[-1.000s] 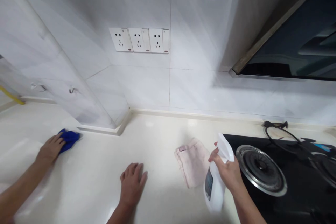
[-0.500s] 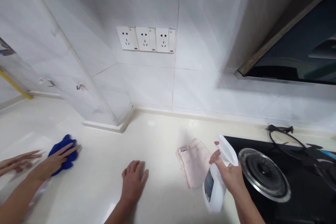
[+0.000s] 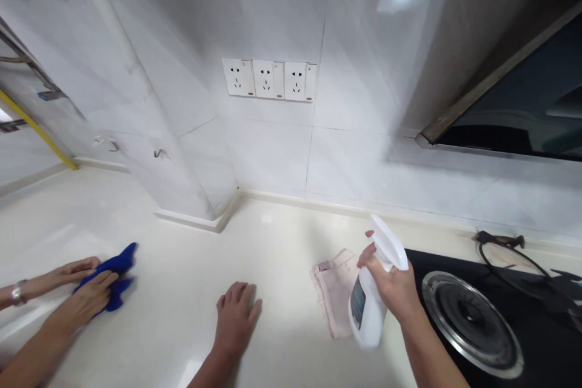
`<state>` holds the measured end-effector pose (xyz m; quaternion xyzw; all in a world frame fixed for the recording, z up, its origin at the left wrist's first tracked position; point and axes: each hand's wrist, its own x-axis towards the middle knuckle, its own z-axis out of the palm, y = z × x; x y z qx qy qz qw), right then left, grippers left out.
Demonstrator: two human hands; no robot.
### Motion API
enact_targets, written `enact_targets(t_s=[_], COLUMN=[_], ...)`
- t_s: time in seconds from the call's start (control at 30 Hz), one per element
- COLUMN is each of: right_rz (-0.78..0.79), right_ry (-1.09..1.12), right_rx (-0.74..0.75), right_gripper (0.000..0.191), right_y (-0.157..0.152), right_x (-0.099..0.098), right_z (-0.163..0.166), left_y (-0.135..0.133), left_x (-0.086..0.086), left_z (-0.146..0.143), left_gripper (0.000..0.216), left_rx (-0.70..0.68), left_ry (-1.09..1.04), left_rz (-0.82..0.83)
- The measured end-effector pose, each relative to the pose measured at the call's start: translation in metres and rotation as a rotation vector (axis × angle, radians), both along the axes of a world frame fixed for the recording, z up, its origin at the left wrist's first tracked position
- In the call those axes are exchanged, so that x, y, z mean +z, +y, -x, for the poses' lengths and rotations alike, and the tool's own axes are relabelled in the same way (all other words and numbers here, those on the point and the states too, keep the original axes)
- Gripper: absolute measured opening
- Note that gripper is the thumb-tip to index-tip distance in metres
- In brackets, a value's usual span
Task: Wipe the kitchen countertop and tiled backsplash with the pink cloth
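Note:
My right hand (image 3: 394,284) is wrapped round the neck of a white spray bottle (image 3: 371,315), fingers near its trigger. The bottle is tilted, its nozzle pointing up and away toward the wall, and a dark label shows on its side. Just left of it, a folded pale pink cloth (image 3: 335,297) lies on the cream countertop (image 3: 282,248), partly covered by the bottle. My left hand (image 3: 236,318) rests palm down on the counter, holding nothing, with its thumb apart from the fingers.
At the left, another person's two hands (image 3: 88,297) hold a blue cloth (image 3: 119,264) on the counter. A black stove (image 3: 422,260) with a round metal burner (image 3: 473,321) stands at the right, below a dark range hood (image 3: 509,109). Sockets (image 3: 269,80) sit on the tiled wall.
My view has shifted slightly. The spray bottle stays in my right hand and my left hand stays on the counter. The other person's second hand has come onto the blue cloth, which is now bunched.

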<state>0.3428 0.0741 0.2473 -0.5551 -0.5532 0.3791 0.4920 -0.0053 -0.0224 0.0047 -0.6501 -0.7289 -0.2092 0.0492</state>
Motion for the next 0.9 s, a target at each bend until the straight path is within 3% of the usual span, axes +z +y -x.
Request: enact_targets(t_s=[0.23,0.4,0.5,0.67,0.9], right_rz=[-0.09,-0.129,-0.139,-0.111,-0.115], right_ry=[0.009,0.014,0.017,-0.011,-0.167], right_rx=[0.008,0.006,-0.058,-0.228,-0.399], right_gripper=[0.031,0.032,0.035,0.022,0.015], right_y=[0.018,0.028,0.037,0.057,0.068], right_x=[0.007,0.011,0.011,0.013,0.011], right_z=[0.003,-0.016,-0.038,-0.073,-0.112], left_y=[-0.001,-0.002,-0.003,-0.002,0.002], left_x=[-0.001,0.001,0.003,0.004,0.002], left_z=[0.0,0.0,-0.001,0.001,0.001], left_gripper=[0.032,0.032,0.031,0.032,0.035], left_rx=[-0.001,0.003,0.002,-0.004,0.019], left_ry=[-0.016,-0.025,-0.037,-0.029,-0.017], left_rz=[0.006,0.004,0.009,0.018,0.046])
